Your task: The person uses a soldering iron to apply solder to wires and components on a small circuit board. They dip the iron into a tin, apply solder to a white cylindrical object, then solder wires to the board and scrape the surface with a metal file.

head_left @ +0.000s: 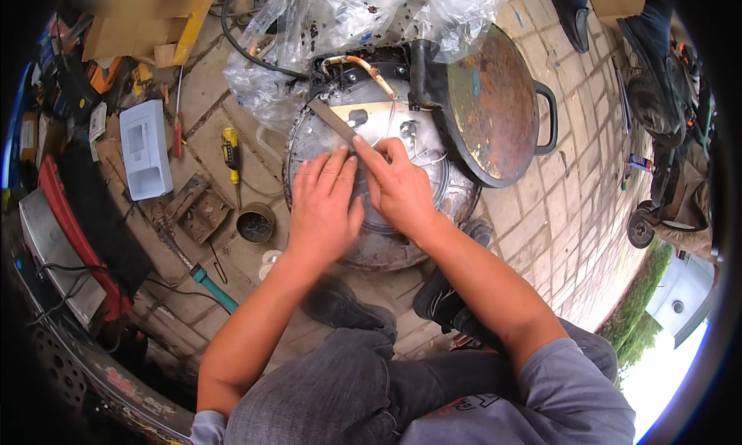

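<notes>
Before me lies a round, worn metal pan base [394, 248], part of a hinged electric griddle, with wires and a white-looking patch on it. My right hand [398, 186] holds one end of a flat grey metal strip [331, 120], which lies slanted over the base; the index finger stretches along it. My left hand [325, 202] rests on the base beside it, fingers stretched out and fingertips near the strip's lower end. The heating wire in an orange-brown sleeve [369, 73] runs at the far side. The round brown pan half [495, 109] with a black handle leans open at the right.
Clear plastic sheeting [355, 16] lies beyond the base. Leftward on the paving are a yellow-black screwdriver [231, 155], a small round tin [256, 222], a rusty metal tray [201, 213], a soldering iron with teal handle [212, 289] and a pale plastic box [145, 151]. Another person's shoe [576, 32] stands at upper right.
</notes>
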Demonstrator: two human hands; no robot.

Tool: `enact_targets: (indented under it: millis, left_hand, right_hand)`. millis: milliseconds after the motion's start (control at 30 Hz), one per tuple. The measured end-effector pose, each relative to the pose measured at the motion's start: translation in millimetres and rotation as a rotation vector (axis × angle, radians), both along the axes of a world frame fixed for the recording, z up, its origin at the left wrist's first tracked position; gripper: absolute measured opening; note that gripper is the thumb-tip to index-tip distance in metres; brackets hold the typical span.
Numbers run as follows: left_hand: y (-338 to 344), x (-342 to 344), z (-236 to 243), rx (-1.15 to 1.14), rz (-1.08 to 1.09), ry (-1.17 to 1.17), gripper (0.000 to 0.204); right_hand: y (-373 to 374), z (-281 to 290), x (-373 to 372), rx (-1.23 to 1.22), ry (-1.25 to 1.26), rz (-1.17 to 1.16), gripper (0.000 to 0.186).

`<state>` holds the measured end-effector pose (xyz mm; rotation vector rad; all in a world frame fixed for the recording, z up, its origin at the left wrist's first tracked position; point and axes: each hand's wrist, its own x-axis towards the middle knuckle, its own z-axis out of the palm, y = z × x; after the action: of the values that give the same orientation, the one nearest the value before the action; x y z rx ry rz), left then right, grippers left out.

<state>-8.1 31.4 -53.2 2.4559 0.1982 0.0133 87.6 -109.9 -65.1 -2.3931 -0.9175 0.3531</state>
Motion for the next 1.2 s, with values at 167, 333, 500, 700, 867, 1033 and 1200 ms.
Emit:
enact_targets:
  millis: [167, 333, 500, 700, 867, 1033, 1200]
  left_hand:
    - [1, -1, -2, -0.023, -0.006, 0.007, 0.057]
    - [2, -1, -2, -0.018, 0.001, 0.013, 0.055]
    - [3, -1, -2, -0.028, -0.006, 0.009, 0.054]
    - [5, -2, 0, -0.042, -0.011, 0.044, 0.055]
    - [1, -3, -1, -0.013, -0.003, 0.047, 0.053]
    - [4, -2, 1, -0.040, -0.003, 0.048, 0.055]
    - [1, 1, 4, -0.036, 0.008, 0.061, 0.055]
  right_hand:
    - [-16, 1, -5, -0.011, 0.014, -0.002, 0.053]
    - [1, -1, 5, -0.011, -0.012, 0.030, 0.054]
    - [-22, 3, -7, 0.005, 0.027, 0.004, 0.052]
    - [-16, 3, -8, 0.015, 0.005, 0.013, 0.050]
    - [-4, 5, -2, -0.022, 0.012, 0.017, 0.052]
    - [-19, 5, -13, -0.008, 0.028, 0.000, 0.055]
    - [3, 1, -1, -0.054, 0.024, -0.001, 0.055]
